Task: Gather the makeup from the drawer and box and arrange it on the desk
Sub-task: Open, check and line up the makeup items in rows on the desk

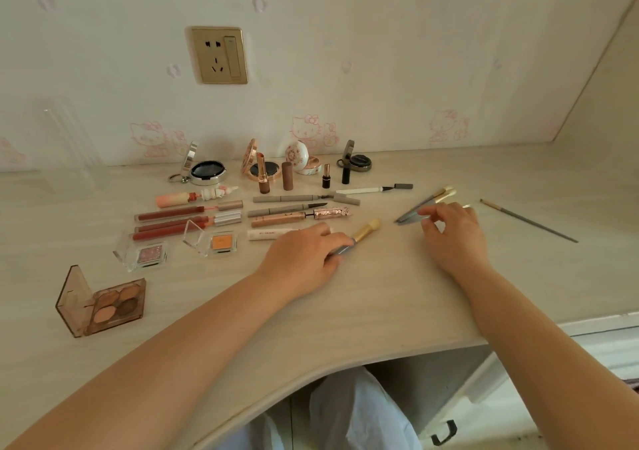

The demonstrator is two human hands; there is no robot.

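Makeup lies in rows on the pale desk (345, 304). My left hand (304, 257) grips a grey-handled brush with a gold ferrule (363, 233), its cream head pointing up and right. My right hand (453, 231) rests on the desk with its fingertips on the handles of two grey brushes (427, 204) lying side by side. One thin brush (527, 220) lies alone at the right. Lip glosses (188, 212), pencils (288, 209), lipsticks (262, 177) and open compacts (205, 171) fill the back left.
An open brown eyeshadow palette (105, 302) stands at the front left, two small clear eyeshadow cases (214, 242) behind it. A gold wall socket (219, 55) sits above the desk. Under the curved desk edge I see my lap and a drawer handle (446, 432).
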